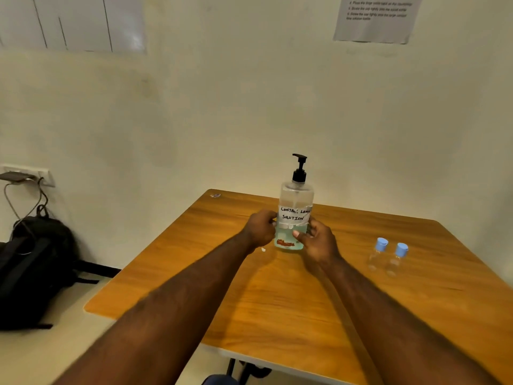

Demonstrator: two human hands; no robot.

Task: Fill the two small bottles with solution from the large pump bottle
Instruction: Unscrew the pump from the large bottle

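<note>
The large clear pump bottle [294, 201] with a black pump and a handwritten "contact lens solution" label stands upright on the wooden table [277, 301], about a third full of bluish liquid. My left hand [259, 228] grips its lower left side. My right hand [315, 240] grips its lower right side, thumb across the front. Two small clear bottles with blue caps, one [378, 252] beside the other [398, 258], stand upright to the right, apart from both hands; they look to hold no liquid.
A black backpack [36, 268] lies on the floor at the left, with cables running to a wall socket [27, 175]. The table's far edge meets the wall. A printed sheet [377, 18] hangs on the wall above. A small white scrap [263, 249] lies by my left wrist.
</note>
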